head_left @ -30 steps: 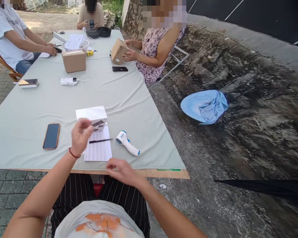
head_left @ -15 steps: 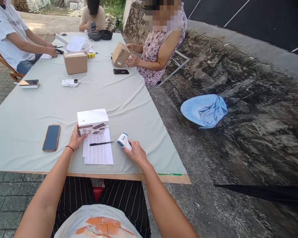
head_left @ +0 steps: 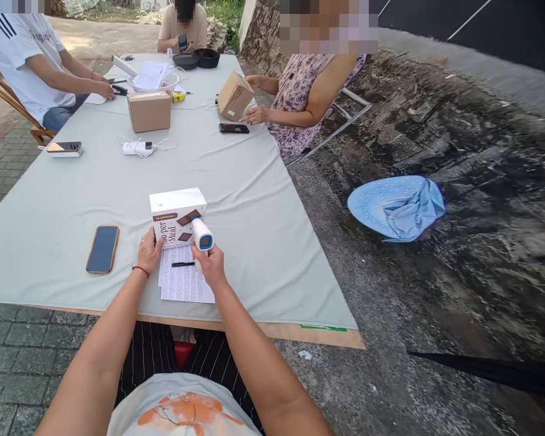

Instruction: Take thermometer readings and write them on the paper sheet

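A white box (head_left: 177, 198) with brown print stands on the tablecloth in front of me. My left hand (head_left: 149, 251) grips its lower left corner, thumb on the printed front. My right hand (head_left: 212, 266) is wrapped round the handle of a white and blue infrared thermometer (head_left: 203, 235). Its small display faces me, and its far end is close to the box's front; whether they touch I cannot tell. Beneath lie printed sheets (head_left: 181, 290) with a black pen (head_left: 182, 264) on them, partly hidden by my right hand.
A smartphone (head_left: 102, 249) lies left of the box. Farther back are a white device with a cable (head_left: 137, 148), a cardboard box (head_left: 149, 113) and a basin (head_left: 170, 85) of papers. Three people sit around the table; the one at right handles another carton (head_left: 236, 97).
My right hand has brought the thermometer leftward to the box and turned it, so its display faces me. The box's printed front has turned more toward me, with my left hand still on it.
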The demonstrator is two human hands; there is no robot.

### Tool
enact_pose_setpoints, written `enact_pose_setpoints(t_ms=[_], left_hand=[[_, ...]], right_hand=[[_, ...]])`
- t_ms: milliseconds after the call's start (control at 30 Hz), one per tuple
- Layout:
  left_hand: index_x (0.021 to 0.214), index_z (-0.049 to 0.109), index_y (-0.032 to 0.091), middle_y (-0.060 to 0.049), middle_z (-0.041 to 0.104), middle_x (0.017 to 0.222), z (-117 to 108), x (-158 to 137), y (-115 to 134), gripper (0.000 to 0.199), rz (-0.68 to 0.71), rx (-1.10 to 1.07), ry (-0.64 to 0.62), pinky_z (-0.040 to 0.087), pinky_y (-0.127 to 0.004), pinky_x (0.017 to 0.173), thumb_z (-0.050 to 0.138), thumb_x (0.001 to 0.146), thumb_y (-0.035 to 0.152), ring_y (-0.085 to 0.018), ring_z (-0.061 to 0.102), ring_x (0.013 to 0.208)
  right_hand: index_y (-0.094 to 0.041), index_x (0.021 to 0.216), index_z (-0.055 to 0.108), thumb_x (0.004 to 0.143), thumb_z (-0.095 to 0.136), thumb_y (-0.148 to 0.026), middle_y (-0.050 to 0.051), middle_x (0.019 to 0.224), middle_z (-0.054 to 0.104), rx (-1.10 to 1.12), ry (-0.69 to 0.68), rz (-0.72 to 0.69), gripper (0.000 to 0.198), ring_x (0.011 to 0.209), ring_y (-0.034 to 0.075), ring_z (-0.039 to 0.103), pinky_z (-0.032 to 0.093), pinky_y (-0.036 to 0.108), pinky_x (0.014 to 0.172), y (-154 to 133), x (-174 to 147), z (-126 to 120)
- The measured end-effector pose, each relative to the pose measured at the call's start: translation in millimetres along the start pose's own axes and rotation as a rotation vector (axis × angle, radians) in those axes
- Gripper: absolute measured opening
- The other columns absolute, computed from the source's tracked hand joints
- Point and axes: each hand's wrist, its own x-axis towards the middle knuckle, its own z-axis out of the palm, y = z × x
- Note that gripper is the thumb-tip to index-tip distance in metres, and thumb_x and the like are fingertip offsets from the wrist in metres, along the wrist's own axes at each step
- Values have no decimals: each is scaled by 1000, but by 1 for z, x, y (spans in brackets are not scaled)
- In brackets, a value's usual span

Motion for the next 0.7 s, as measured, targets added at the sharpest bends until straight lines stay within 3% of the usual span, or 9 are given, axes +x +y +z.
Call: enact_pose_setpoints(t_ms=[700], left_hand=[[142, 45, 20, -16, 61, 132, 0, -1, -1, 68, 85, 62, 16, 42, -47, 103, 22, 98, 66, -30, 54, 126]], right_hand=[[-19, 70, 65, 65, 69, -52, 1, 66, 61, -155, 42, 4, 33, 68, 18, 55, 46, 31, 63, -2, 9, 5]])
